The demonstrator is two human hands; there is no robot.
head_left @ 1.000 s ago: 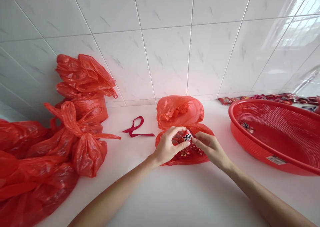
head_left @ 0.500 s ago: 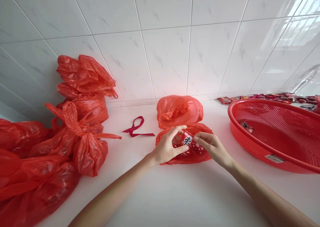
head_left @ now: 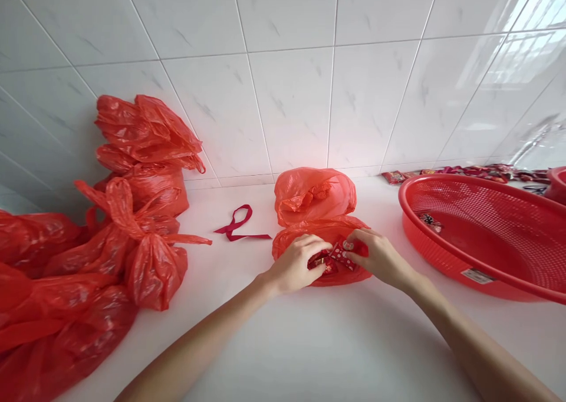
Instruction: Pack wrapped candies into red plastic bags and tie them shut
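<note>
Both my hands have dropped lower into the open red bag [head_left: 321,237] since half a second ago, when they held the red packet up clear above its mouth with the white label facing me. Now my left hand [head_left: 297,264] is curled with fingers bent down onto the small red packets [head_left: 336,258] inside the bag, and my right hand [head_left: 379,256] pinches one patterned packet between thumb and fingertips, pressing it in among the others. The bag lies on the white counter [head_left: 309,343], its upper half puffed up against the tiled wall [head_left: 287,66]. The dark red ribbon [head_left: 239,224] lies just left of it, the tied red bags [head_left: 132,225] are further left, and the red basket [head_left: 486,237] is on the right, all unchanged.
</note>
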